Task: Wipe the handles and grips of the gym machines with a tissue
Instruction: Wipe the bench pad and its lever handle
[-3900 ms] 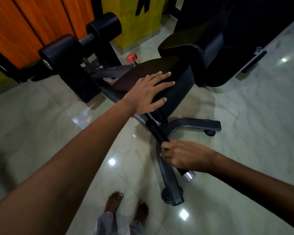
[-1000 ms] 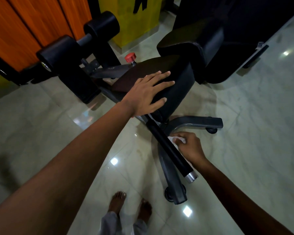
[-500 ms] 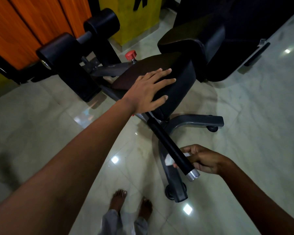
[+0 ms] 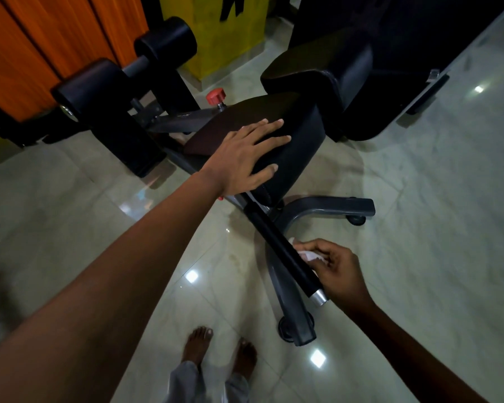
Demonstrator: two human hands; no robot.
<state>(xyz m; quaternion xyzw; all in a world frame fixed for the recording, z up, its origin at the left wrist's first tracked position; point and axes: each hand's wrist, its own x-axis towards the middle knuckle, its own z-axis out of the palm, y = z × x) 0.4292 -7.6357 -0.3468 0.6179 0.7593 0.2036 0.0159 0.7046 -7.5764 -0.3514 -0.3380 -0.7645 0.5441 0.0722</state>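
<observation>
A black handle bar point(image 4: 282, 251) with a silver end cap slants down from under the bench's dark seat pad point(image 4: 300, 135). My right hand point(image 4: 336, 271) pinches a crumpled white tissue point(image 4: 310, 254) and holds it against the bar's right side, just above the silver cap. My left hand point(image 4: 250, 158) rests flat on the seat pad with its fingers spread straight.
The bench's grey forked base point(image 4: 326, 207) with small wheels spreads over the glossy tiled floor. Black foam rollers point(image 4: 163, 45) and a red knob point(image 4: 216, 96) sit at the back, orange panels and a yellow pillar behind. My bare feet point(image 4: 218, 350) stand near the base's front leg.
Over the last second my right hand slid the tissue down the bar towards the silver cap, then slightly back up. My left hand stayed on the seat pad.
</observation>
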